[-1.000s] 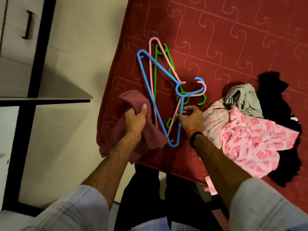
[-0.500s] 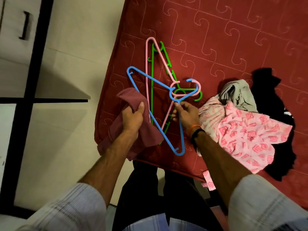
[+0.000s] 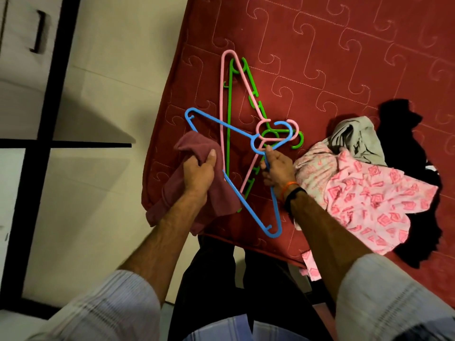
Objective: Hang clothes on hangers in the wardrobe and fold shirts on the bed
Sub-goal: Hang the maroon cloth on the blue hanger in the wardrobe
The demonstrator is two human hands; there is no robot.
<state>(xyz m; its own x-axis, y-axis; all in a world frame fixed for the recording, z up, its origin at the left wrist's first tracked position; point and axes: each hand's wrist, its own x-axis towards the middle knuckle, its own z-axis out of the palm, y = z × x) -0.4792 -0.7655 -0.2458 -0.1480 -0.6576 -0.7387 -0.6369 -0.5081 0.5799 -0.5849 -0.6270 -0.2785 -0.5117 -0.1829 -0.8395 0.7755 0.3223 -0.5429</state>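
Your left hand [image 3: 197, 172] is curled tight around a bunched maroon cloth [image 3: 216, 195], thumb pressed up against the fabric, and the cloth droops over the near corner of the red bed [image 3: 320, 57]. Your right hand [image 3: 277, 169] grips the blue hanger [image 3: 221, 123] just below its hook, fingers wrapped round the neck. The blue hanger lies across the other two: one arm reaches left, its tip just above the maroon cloth, and the other runs down along your right wrist toward the bed's near edge.

Under it lie the pink hanger [image 3: 222, 99] and the green hanger [image 3: 230, 94], both stretched away from you, their hooks tangled with the blue one beside your right fingers.

Just right of your right hand sits a heap of clothes: a pink patterned shirt [image 3: 369, 200] spread toward the bed's edge, a grey garment [image 3: 357, 141] crumpled behind it, and a black garment [image 3: 406, 124] at the far side, touching both.

To your left, across the pale floor [image 3: 103, 70], stands the wardrobe [image 3: 22, 45] with a dark handle on its door.
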